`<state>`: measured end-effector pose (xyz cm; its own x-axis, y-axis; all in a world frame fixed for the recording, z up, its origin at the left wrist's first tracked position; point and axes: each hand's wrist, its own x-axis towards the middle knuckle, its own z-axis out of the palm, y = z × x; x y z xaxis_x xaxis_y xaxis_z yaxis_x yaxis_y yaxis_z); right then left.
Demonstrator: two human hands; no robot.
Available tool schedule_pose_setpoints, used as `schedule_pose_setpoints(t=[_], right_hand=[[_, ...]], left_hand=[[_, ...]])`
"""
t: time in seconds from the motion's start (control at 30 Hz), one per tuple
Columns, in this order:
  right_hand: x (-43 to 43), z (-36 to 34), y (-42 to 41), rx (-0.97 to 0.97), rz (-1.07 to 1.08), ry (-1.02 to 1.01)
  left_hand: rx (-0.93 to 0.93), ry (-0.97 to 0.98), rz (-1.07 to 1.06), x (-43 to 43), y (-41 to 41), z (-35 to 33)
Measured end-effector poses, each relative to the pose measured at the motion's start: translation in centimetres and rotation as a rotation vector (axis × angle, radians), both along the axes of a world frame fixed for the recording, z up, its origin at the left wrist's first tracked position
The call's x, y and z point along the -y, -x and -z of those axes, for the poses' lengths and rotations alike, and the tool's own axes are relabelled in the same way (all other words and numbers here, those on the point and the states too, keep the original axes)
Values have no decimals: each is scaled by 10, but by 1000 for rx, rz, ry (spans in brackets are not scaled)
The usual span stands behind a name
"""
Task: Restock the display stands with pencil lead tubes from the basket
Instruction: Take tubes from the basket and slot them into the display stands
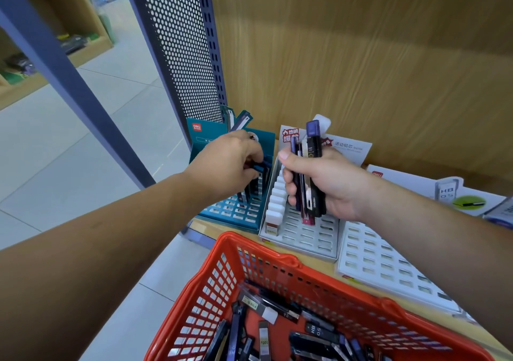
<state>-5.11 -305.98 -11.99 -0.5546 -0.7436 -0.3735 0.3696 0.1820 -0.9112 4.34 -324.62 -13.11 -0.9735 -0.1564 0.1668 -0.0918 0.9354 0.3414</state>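
My left hand point(231, 163) reaches over the teal display stand point(236, 213) and pinches a blue-capped lead tube point(261, 166) above its slots, where a few dark tubes stand. My right hand point(324, 185) grips a bundle of several dark lead tubes point(312, 166) upright over the grey display stand point(302, 235), which holds a column of white-capped tubes point(276, 202) along its left side. The red basket point(277, 266) in front of me holds several loose lead tubes point(277, 330).
A white display stand point(388, 271) with open slots lies to the right on the wooden shelf. Printed header cards point(469, 194) stand behind it. A perforated metal panel point(177, 41) and blue post point(55, 60) bound the shelf on the left; tiled floor lies below.
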Motion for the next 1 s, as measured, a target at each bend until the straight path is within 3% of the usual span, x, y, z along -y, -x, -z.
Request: schedule_pose_setpoints(t=[0.1,0.2,0.3,0.6,0.87,1.0], right_hand=[[-2,-1,0,-29,-110,-38],[-6,-3,0,-50,-267,-108],[-6,-3,-2,-62,-337,-136],[-8,-1,-6,-52,-424,-145],[-18,3,4,10,-368,-193],[-22,1,6,141,-262,-95]], left_hand=[[-62,-165,-119,-3,-3,-11],[-128,-609,-276,-17,0,-34],[16,-902,-228,-26,2,-50],[139,-871,-126,-30,-3,-43],[-46,-917,-342,-5,-6,-51],[-137,-1007,-370,-3,-9,-58]])
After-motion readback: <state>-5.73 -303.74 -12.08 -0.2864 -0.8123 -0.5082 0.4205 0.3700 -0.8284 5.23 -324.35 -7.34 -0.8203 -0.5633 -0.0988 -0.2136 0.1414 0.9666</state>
